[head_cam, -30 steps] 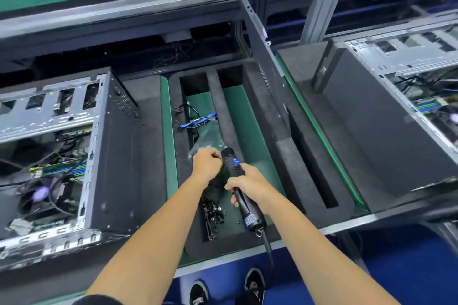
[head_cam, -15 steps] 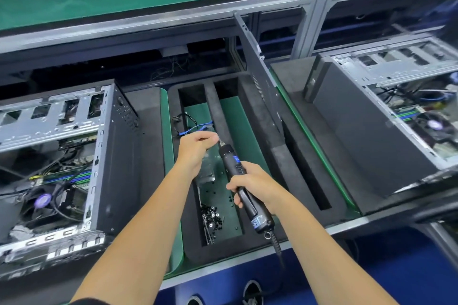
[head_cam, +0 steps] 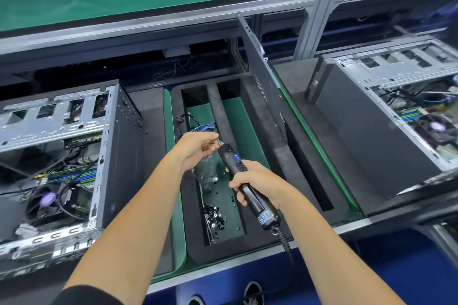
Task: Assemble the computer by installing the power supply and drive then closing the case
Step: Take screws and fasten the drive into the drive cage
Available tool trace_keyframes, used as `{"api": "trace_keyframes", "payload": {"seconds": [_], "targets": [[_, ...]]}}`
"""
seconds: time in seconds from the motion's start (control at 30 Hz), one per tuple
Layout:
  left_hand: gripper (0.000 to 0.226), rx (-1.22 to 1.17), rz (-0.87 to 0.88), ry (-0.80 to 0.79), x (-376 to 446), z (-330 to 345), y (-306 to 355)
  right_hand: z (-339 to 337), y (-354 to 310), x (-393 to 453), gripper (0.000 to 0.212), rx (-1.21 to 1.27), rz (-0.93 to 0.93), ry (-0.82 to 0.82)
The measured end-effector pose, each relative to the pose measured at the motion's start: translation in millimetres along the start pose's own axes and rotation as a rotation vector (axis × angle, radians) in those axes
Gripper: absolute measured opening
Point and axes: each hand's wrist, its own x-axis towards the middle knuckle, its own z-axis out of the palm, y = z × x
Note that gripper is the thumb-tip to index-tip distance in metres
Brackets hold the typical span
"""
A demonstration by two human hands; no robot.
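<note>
My right hand grips a black electric screwdriver with its tip pointing up and left. My left hand pinches a small screw right at the driver's tip. Both hands hover over a black foam tray with green-floored slots. A pile of black screws lies in the near end of the left slot. An open computer case lies on its side at the left, motherboard and fan showing. A second open case lies at the right.
A dark side panel stands upright in the foam tray between the slots and the right case. Blue and black cables and a clear plastic bag lie in the left slot. A metal rail and green shelf run along the back.
My left hand rose from the clear bag in the slot and brought a screw to the driver's tip. The screwdriver tilted up slightly. The view shifted down and right.
</note>
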Motion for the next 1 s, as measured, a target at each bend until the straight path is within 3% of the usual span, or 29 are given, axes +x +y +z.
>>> {"api": "trace_keyframes", "payload": {"seconds": [0.2, 0.4, 0.57, 0.63, 0.7, 0.77, 0.8, 0.9, 1.0], "targets": [[0.007, -0.244, -0.010, -0.123, -0.9, -1.0, 4.1, 6.1, -14.8, 2.5, 0.023, 0.043, -0.042, -0.022], [0.010, -0.303, 0.123, -0.009, -12.4, 14.9, 40.9, 27.6, -42.2, -2.2, 0.030, 0.315, -0.197, 0.028], [0.017, -0.401, 0.160, 0.094, -32.8, -2.1, 89.1, 42.6, -82.3, -12.9, 0.048, 0.540, -0.478, -0.287], [0.019, -0.459, 0.186, 0.098, -44.7, -12.8, 106.2, 58.0, -100.1, -11.2, 0.047, 0.601, -0.524, -0.288], [0.020, -0.550, 0.249, 0.104, -55.0, -23.3, 120.0, 73.6, -114.0, -2.8, 0.053, 0.523, -0.586, -0.180], [0.023, -0.621, 0.304, 0.124, -64.5, -34.8, 128.9, 92.9, -121.4, 3.5, 0.039, 0.159, -0.650, 0.013], [0.021, -0.646, 0.323, 0.138, -69.3, -41.5, 132.3, 103.4, -127.0, 4.5, 0.045, 0.061, -0.661, 0.083], [0.018, -0.679, 0.361, 0.161, -83.2, -65.8, 137.4, 127.9, -151.6, 12.5, 0.046, 0.182, -0.677, 0.310], [0.016, -0.685, 0.383, 0.187, -97.5, -97.9, 138.5, 146.9, -172.2, 31.3, 0.048, 0.277, -0.673, 0.369]]}}
